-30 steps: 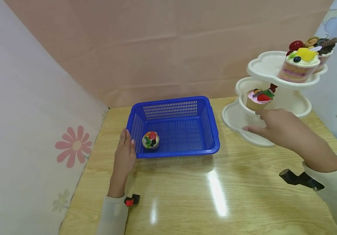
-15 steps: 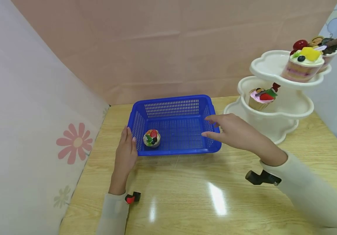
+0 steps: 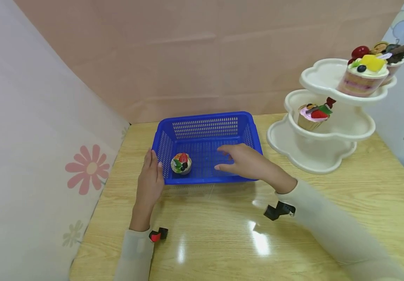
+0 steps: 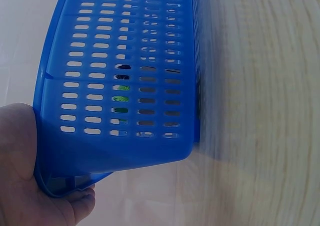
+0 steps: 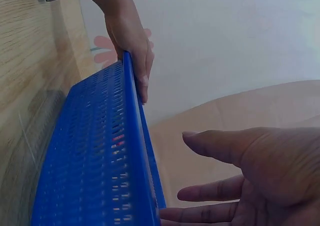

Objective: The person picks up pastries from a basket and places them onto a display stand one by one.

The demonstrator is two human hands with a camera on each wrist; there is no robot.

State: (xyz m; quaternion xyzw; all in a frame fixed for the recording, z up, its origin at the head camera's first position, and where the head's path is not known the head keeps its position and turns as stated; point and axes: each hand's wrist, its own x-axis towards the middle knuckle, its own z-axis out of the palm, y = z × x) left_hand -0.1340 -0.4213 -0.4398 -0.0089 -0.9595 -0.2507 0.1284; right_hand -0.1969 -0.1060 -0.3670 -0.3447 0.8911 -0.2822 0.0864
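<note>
1. Left hand (image 3: 150, 180) rests flat on the table (image 3: 223, 234), fingers straight against the left wall of the basket (image 3: 205, 128); its grip holds nothing.
2. Right hand (image 3: 244, 164) hovers over the basket's near right part, fingers spread and relaxed, grasping nothing.
3. A cupcake (image 3: 181, 163) sits inside the basket at its near left corner.
4. Farther right, a tiered stand (image 3: 314, 156) carries more cakes.

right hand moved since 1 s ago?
Yes. The right hand has swung left, away from the tiered stand, and now hovers open over the blue basket, near the cupcake.
</note>
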